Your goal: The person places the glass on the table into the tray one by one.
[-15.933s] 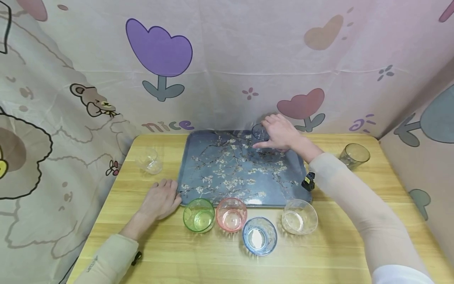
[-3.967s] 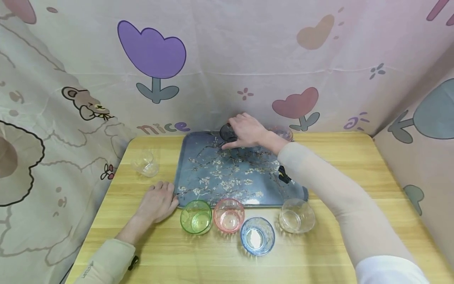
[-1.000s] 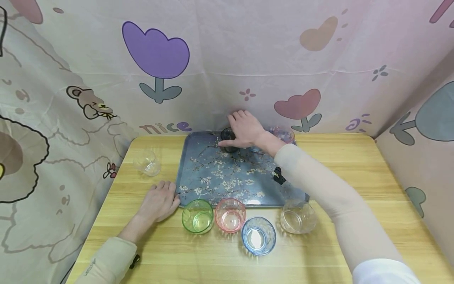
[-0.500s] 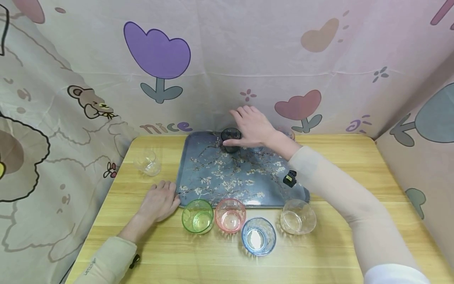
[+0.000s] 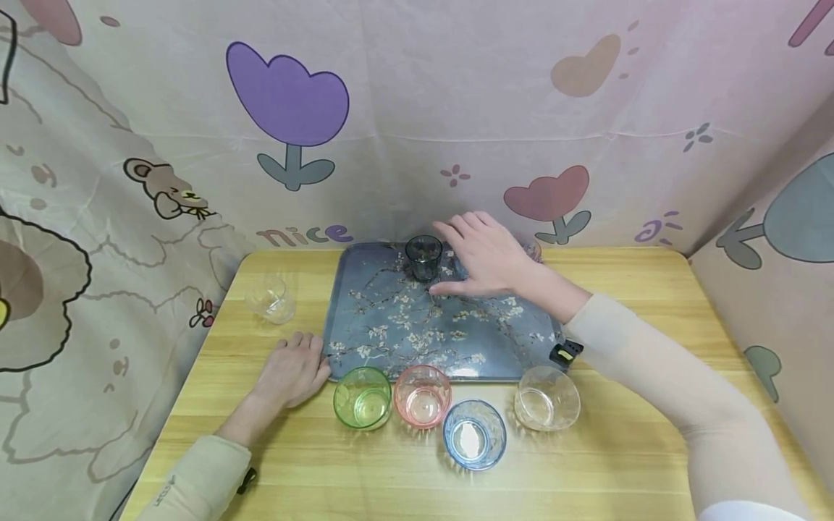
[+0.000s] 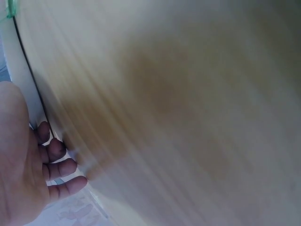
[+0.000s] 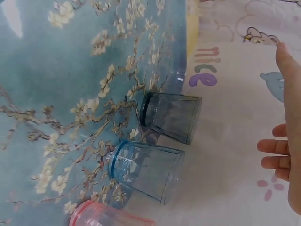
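A dark grey glass (image 5: 423, 258) stands upright on the back of the blue floral tray (image 5: 365, 318). My right hand (image 5: 487, 255) hovers just right of it, fingers spread and thumb apart, holding nothing. The right wrist view shows a blue glass (image 7: 146, 170) beside the grey one and a pink glass (image 7: 108, 215) further along the row. In the head view, my right hand and forearm partly cover these two. My left hand (image 5: 296, 367) rests at the tray's left edge near the front corner, fingers loose and thumb by the rim.
Along the tray's front edge stand a green glass (image 5: 363, 398), another pink glass (image 5: 423, 396) and a clear glass (image 5: 547, 398). A second blue glass (image 5: 474, 434) sits nearer me. Another clear glass (image 5: 274, 300) is left of the tray. A printed curtain (image 5: 417, 174) hangs right behind the table.
The grey glass went from the table's right side to the tray's back, left of the blue glass. My right hand has let go of it and drawn right. My left hand stays put.
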Demonstrator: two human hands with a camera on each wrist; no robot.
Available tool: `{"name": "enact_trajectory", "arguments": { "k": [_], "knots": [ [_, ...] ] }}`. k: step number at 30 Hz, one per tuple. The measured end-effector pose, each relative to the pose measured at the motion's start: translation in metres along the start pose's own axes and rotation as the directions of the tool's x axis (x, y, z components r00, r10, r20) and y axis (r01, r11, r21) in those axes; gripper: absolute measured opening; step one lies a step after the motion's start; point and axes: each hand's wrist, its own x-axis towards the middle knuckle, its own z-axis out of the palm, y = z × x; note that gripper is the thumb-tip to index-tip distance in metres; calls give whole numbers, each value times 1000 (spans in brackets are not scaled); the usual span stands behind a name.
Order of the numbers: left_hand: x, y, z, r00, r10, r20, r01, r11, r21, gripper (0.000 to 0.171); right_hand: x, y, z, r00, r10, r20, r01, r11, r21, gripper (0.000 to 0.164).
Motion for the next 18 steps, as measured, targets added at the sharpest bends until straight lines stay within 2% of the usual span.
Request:
{"name": "enact_trajectory", "arguments": {
  "k": [12,18],
  "knots": [
    [1,0,0,1000,-8,15,8,1000,-6,30,-45,7,-12,997,16,-77,-13,999,39,116],
    [1,0,0,1000,-11,9,12,1000,-11,31,-69,7,-20,996,14,-89,-8,998,63,116]
  ]
}}
